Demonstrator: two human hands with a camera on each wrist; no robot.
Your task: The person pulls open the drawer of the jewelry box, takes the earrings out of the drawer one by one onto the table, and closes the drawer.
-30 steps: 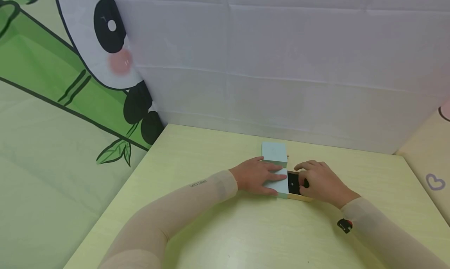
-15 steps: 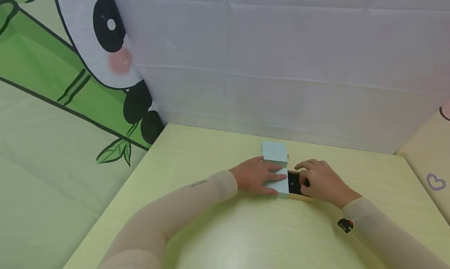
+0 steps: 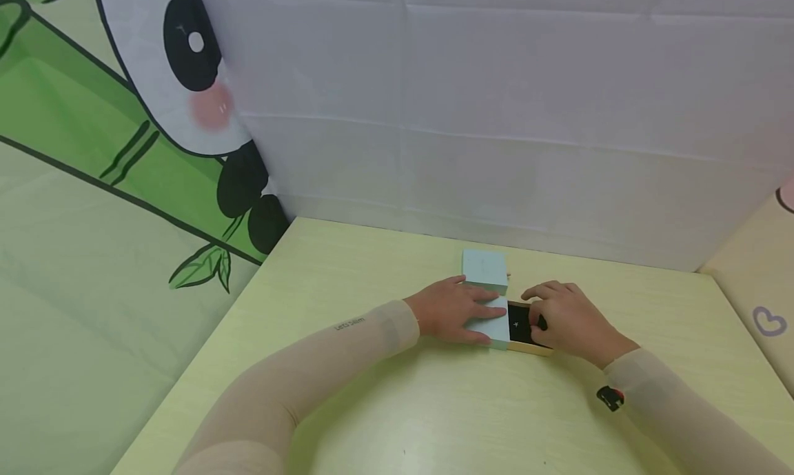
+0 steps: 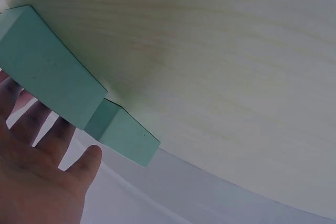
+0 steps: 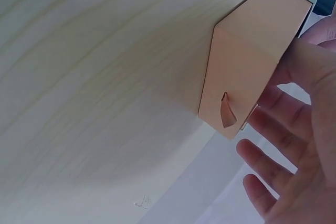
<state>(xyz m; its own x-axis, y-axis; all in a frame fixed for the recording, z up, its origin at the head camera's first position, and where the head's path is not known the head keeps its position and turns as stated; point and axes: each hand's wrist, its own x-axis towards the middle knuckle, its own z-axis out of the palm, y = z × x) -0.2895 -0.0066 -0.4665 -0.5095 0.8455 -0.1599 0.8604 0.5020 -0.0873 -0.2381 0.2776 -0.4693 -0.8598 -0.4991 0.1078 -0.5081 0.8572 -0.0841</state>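
A mint-green drawer box (image 3: 500,342) lies on the table, its tan inner drawer (image 5: 247,51) slid partway out to the right. Inside the drawer is a black insert (image 3: 520,331) bearing a small white star-like mark or piece. My left hand (image 3: 457,314) rests on the box's mint cover with its fingers spread; the left wrist view shows the fingers (image 4: 55,135) along the upper side. Over the drawer, my right hand (image 3: 573,327) bends its thumb and index finger down to the black insert, tips close together. Whatever lies between those tips is hidden. The other right fingers stay lifted.
Just behind stands a second mint-green box (image 3: 484,268), with a small tab showing at its right side. A small tan pull tab (image 5: 227,111) sticks out of the open drawer's end. The pale table (image 3: 372,392) meets a white cloth wall (image 3: 496,116) at the back.
The right hand has shifted very slightly to the right, its fingers still at the black insert. The left hand and both boxes look unmoved.
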